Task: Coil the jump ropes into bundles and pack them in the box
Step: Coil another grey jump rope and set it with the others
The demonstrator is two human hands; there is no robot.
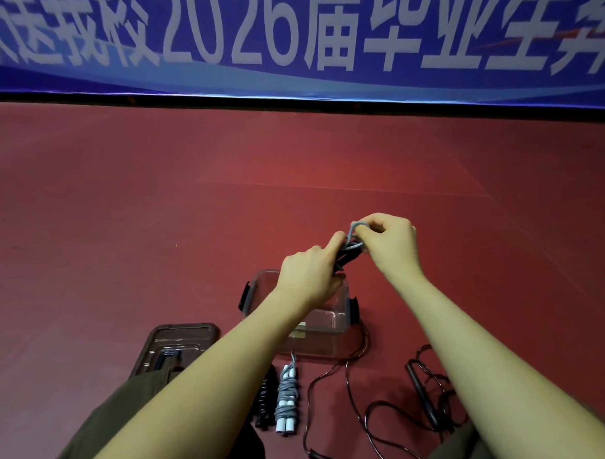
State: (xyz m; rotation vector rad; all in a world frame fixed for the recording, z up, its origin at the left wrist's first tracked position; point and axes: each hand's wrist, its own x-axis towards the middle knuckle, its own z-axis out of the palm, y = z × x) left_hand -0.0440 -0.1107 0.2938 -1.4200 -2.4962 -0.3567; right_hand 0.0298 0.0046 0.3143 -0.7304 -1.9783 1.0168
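My left hand (308, 279) grips a dark coiled jump rope (348, 253) above the clear plastic box (335, 326). My right hand (389, 241) pinches a grey loop of that rope at its top. On the red floor near me lie a grey bundled rope with white handles (287, 400) and a black bundle (267, 398) side by side. A loose dark rope (348, 396) snakes to their right, and another loose black rope with its handle (425, 395) lies under my right forearm.
The box's dark lid (175, 347) lies flat on the floor to the left of the box. My knees in olive trousers (105, 428) frame the bottom corners. A blue banner with white characters (287, 34) runs along the far wall.
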